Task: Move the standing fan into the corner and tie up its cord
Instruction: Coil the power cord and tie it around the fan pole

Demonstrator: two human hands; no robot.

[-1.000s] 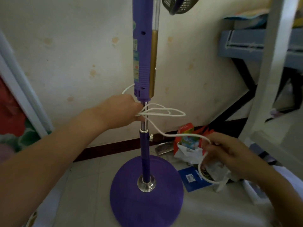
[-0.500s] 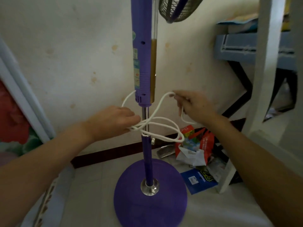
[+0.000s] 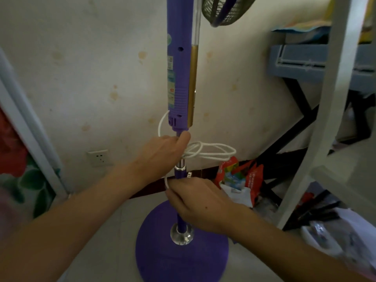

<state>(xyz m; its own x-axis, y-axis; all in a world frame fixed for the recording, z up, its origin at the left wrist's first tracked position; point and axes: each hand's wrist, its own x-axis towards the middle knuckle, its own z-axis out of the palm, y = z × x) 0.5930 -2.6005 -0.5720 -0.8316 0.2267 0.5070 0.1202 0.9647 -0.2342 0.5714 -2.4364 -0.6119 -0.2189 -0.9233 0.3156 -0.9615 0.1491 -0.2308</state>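
Left hand (image 3: pixel 162 151) pins the looped cord (image 3: pixel 211 152) against the upright fan pole (image 3: pixel 180 169) mid-frame, while right hand (image 3: pixel 195 200), just below, pinches the cord's free end.

Stickers on the fan pole (image 3: pixel 179 78) are too blurred to read.

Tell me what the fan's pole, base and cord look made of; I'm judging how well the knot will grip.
Pole: bare section looks like polished metal, bright glints.
Base: seemingly matte purple plastic, no shine.
Cord: white, smooth, probably rubber- or PVC-sheathed; holds springy loops.
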